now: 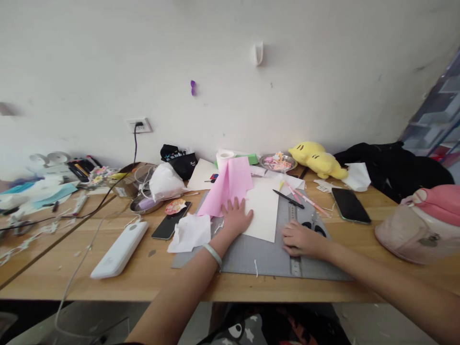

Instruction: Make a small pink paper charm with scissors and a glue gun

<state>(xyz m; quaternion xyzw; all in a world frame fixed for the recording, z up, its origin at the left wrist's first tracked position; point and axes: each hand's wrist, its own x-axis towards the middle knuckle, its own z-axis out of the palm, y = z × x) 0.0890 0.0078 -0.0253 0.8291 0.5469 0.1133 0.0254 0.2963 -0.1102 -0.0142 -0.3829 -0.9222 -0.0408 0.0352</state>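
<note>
My left hand point(237, 220) lies with its fingers spread at the edge of a pink paper sheet point(230, 187) and a white sheet of paper point(264, 206). Over to the right, my right hand point(304, 239) has its fingers curled over a metal ruler point(295, 266), which lies upright in view on a grey cutting mat point(247, 258). Black-handled scissors point(319, 229) lie just beyond that hand, partly hidden by it. A black pen point(288, 199) rests across the ruler's far end. Beside my left wrist is a crumpled white tissue point(190, 233).
A white power bank point(120, 249) with a cable and a phone point(167, 224) lie left. Another phone point(350, 205), a yellow plush toy point(318, 160) and a pink bag point(424, 225) are right. A metal plate point(265, 165) of small cutouts stands near the wall.
</note>
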